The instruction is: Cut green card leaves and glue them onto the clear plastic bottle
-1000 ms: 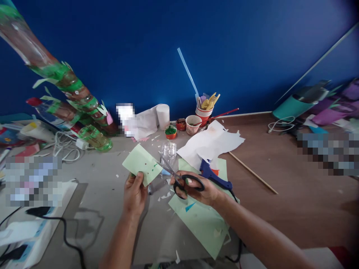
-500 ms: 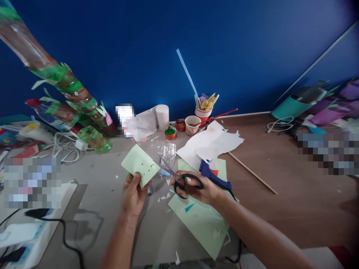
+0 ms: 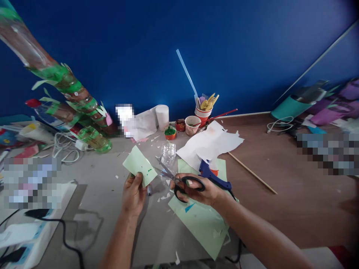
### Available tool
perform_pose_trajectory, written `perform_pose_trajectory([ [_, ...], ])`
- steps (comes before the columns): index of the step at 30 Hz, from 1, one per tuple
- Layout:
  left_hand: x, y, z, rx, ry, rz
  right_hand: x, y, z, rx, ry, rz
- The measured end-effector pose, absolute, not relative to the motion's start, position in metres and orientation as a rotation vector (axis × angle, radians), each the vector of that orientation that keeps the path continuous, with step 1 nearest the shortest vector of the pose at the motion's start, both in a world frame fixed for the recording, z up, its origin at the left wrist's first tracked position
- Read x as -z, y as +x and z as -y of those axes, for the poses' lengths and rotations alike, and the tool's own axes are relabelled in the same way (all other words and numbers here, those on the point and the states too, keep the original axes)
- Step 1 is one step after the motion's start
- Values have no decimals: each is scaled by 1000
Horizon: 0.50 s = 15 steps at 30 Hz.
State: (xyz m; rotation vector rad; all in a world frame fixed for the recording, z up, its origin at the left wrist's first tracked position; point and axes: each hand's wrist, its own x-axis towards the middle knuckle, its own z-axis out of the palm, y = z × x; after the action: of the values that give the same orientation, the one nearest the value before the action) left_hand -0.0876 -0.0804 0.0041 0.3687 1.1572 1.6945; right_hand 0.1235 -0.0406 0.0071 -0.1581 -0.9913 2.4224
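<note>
Between the thumb and fingers of my left hand (image 3: 133,196) is a piece of light green paper (image 3: 138,164) with small dark green and red specks, held up off the table. My right hand (image 3: 202,188) grips black-handled scissors (image 3: 171,175), fingers through the loops. Their blades are parted and point left, close to the paper's right edge; whether they touch it I cannot tell. Beneath my right hand lies a larger light green sheet (image 3: 204,228) with a small blue scrap on it. A blue glue gun (image 3: 214,176) rests just beyond that hand.
Behind the hands stand a clear plastic bottle piece (image 3: 168,153), a cup of green paint (image 3: 169,132) and a cup of spoons (image 3: 203,111). Torn white paper (image 3: 210,142) and a wooden stick (image 3: 252,172) lie right. A painted bottle trunk (image 3: 77,93) leans left, near a power strip (image 3: 53,220).
The green paper has turned and tilted slightly in my left hand. The scissors' blades have opened wider, with the lower handle loop dropping a little.
</note>
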Motion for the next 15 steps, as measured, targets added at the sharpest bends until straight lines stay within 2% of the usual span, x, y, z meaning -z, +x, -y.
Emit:
perform_pose_trajectory([
  [15, 10, -88, 78, -1749, 591, -1386, -16, 123, 42, -2325, -325, 1248],
])
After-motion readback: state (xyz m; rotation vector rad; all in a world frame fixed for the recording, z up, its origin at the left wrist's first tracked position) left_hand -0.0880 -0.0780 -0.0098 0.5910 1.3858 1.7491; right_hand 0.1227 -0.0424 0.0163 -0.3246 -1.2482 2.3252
